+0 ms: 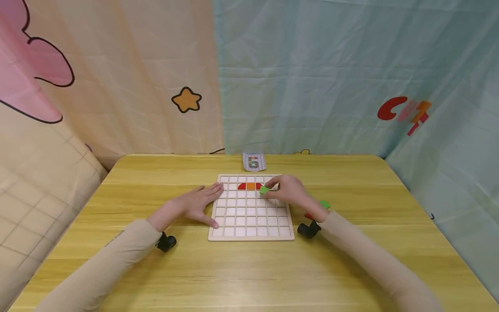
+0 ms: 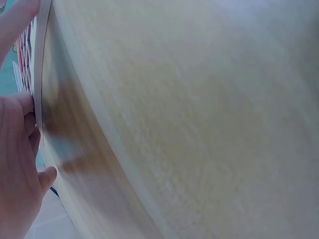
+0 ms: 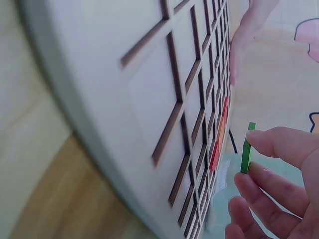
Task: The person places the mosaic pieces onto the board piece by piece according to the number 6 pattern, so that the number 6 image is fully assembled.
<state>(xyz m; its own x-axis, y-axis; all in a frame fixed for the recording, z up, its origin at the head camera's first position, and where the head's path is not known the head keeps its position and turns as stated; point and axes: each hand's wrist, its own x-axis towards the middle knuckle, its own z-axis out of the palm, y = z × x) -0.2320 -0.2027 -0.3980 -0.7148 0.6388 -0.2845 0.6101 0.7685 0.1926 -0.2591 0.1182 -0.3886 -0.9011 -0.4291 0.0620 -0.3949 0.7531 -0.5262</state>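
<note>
A white grid board (image 1: 251,239) with a light wooden frame lies on the table. In one of its upper rows sit two red rounded pieces (image 1: 242,186) with an orange square (image 1: 251,186) between them. My right hand (image 1: 290,189) pinches a green square tile (image 1: 264,190) between thumb and fingers, just over the board near the right red piece. The right wrist view shows this green tile (image 3: 245,149) edge-on, above the grid. My left hand (image 1: 199,203) lies spread along the board's left edge, fingertips and thumb on the frame.
A small printed card (image 1: 254,162) with a coloured figure on a grid stands behind the board. Right of the board, partly under my right forearm, lie a green piece (image 1: 325,204) and a red piece (image 1: 308,216). Patterned curtains (image 1: 319,78) hang behind the table (image 1: 234,277).
</note>
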